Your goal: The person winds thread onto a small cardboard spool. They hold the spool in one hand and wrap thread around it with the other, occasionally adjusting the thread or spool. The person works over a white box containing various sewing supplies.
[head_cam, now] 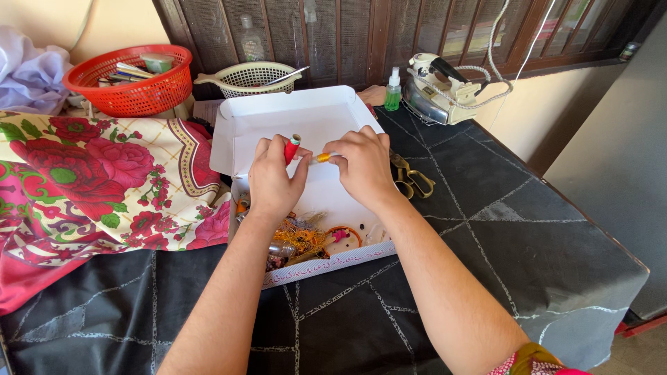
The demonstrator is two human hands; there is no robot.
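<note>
An open white cardboard box (292,114) lies on the dark table, its lid flipped back. My left hand (273,180) hovers over the box and grips a red thread spool (292,148) that stands up between the fingers. My right hand (363,165) is beside it, pinching a small yellow-orange spool (321,157) that points toward the left hand. Below the hands, the near part of the box holds tangled orange thread (299,239), an orange ring (343,236) and other small sewing bits.
Brass-handled scissors (411,178) lie right of the box. A floral red cloth (90,180) covers the left side. At the back stand a red basket (132,87), a cream basket (251,78), a green spray bottle (393,90) and an old iron (445,87).
</note>
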